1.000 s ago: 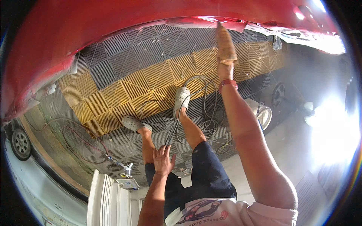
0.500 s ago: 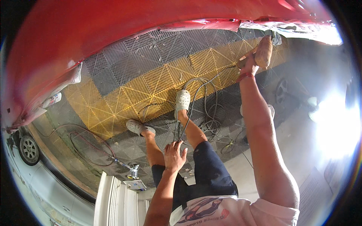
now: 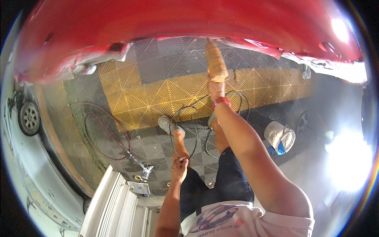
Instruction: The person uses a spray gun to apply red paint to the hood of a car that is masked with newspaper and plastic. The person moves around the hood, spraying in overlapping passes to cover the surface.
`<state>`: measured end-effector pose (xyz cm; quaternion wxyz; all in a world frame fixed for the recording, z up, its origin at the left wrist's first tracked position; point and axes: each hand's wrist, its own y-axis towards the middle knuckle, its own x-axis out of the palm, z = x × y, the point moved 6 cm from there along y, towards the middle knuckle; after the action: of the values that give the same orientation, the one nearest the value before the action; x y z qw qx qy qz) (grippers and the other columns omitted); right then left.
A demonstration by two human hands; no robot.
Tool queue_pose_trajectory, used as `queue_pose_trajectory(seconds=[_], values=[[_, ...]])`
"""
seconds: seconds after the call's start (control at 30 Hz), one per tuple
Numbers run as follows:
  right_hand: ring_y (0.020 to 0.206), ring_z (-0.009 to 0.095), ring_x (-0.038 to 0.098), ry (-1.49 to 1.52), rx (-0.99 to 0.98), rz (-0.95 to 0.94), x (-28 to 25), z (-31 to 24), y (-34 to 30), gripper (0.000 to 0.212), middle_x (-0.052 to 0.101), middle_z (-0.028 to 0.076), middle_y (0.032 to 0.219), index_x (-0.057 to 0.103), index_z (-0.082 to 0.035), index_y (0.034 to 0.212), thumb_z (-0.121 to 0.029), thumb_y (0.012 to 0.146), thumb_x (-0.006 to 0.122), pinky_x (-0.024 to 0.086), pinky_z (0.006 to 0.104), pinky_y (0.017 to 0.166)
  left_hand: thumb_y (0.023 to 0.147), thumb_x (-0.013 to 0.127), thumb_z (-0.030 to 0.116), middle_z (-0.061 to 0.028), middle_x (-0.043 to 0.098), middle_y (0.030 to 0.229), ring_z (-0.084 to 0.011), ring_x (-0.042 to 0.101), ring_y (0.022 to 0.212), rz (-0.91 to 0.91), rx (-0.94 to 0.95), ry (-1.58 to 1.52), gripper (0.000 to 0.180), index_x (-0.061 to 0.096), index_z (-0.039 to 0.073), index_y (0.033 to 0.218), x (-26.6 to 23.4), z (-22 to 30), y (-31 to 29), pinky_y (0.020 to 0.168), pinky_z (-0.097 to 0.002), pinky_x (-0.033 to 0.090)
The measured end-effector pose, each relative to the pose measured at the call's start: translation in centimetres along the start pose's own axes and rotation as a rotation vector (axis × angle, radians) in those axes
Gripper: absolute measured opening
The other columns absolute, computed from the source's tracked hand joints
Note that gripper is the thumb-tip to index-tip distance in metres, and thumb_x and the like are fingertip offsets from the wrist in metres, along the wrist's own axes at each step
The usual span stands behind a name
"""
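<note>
Two hands are busy at once. The right hand (image 3: 216, 87) is closed round the grip of a buffer with a tan wool pad (image 3: 215, 59), which is raised to the lower edge of the red panel (image 3: 177, 23); whether the pad touches the paint I cannot tell. The left hand (image 3: 179, 169), down by the thigh, has its fingers clenched on a grey cable (image 3: 172, 138) that loops over the tiled floor (image 3: 150, 83) and round the feet.

Risks, as I judge them:
- The cable coils lie right beside both shoes (image 3: 166, 123); a step sideways could catch a loop and pull the buffer off line.
- The pad sits close to the panel's bottom edge, where masking film (image 3: 260, 43) hangs; a spinning pad could grab the film or bite through paint on the edge.
- The arm is stretched out, so one-handed control is weak; a kick from the pad could twist the wrist.
- The red hose (image 3: 106, 134) and the bucket (image 3: 281, 136) are near enough to trip over.
</note>
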<state>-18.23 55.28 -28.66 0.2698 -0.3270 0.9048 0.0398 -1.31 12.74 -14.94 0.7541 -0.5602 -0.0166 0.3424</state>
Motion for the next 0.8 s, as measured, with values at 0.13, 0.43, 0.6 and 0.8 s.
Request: queue_pose_trajectory(seconds=[0.13,0.43,0.6,0.8], values=[[0.133,0.031,0.057,-0.037,-0.157,-0.163,12.9,-5.6,-3.3,0.045,0.059,0.015,0.146,0.055,-0.004,0.145,-0.021,0.104,0.060,0.044,0.0398,0.113,0.104,0.066,0.041,-0.0138,0.073,0.110,-0.0232,0.070,0.100,0.104,0.026,-0.305,0.043,0.070,0.002,0.122,-4.6,-4.7,-1.2,0.091,-0.0389,0.054],[0.130,0.034,0.060,0.045,-0.058,-0.504,26.4,-20.9,-9.0,0.051,0.064,0.018,0.141,0.057,-0.005,0.142,-0.031,0.099,0.066,0.048,0.0439,0.110,0.103,0.068,0.043,-0.0124,0.075,0.116,-0.0212,0.069,0.108,0.153,-0.213,-0.567,0.047,0.072,0.002,0.124,-8.9,-12.7,-2.7,0.096,-0.0354,0.052],[0.139,0.030,0.054,-0.093,-0.368,-0.491,22.2,-22.1,-8.1,0.060,0.058,0.019,0.148,0.049,-0.001,0.149,-0.022,0.097,0.072,0.042,0.0400,0.118,0.102,0.068,0.044,-0.0121,0.076,0.113,-0.0242,0.071,0.106,0.145,-0.229,-0.389,0.047,0.072,0.002,0.123,-8.7,-10.6,-3.0,0.094,-0.0377,0.053],[0.130,0.026,0.062,0.134,0.011,-0.225,6.0,-14.3,-5.8,0.046,0.066,0.012,0.139,0.059,-0.001,0.140,-0.019,0.100,0.072,0.047,0.0393,0.110,0.101,0.067,0.044,-0.0166,0.075,0.107,-0.0304,0.073,0.101,0.130,-0.053,-0.295,0.046,0.073,0.002,0.119,-5.0,-7.6,-3.2,0.089,-0.0403,0.055]])
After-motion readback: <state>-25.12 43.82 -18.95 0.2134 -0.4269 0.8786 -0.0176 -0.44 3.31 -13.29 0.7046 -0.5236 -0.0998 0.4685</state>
